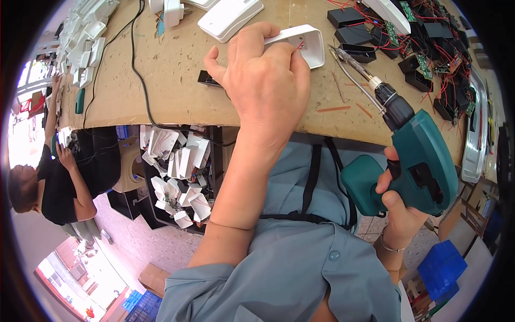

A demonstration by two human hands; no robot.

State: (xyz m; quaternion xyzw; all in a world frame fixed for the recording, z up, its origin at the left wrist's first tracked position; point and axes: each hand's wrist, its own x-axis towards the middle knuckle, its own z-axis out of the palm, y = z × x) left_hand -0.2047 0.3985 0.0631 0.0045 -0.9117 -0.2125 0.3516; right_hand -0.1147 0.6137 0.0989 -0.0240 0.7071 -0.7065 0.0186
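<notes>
Housing (314, 47) (wht plastic, open), far ctr, gripped by L hand (265, 78); R hand (399, 206) clenches teal pistol-shaped tool (426, 155), right.

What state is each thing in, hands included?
Left hand: against casing, fingertips partly hidden
Right hand: closed around tool
Tool: held; on or off unclear
Casing: open, red wire inside
Black boxes: jumbled
White parts below: heaped
</notes>
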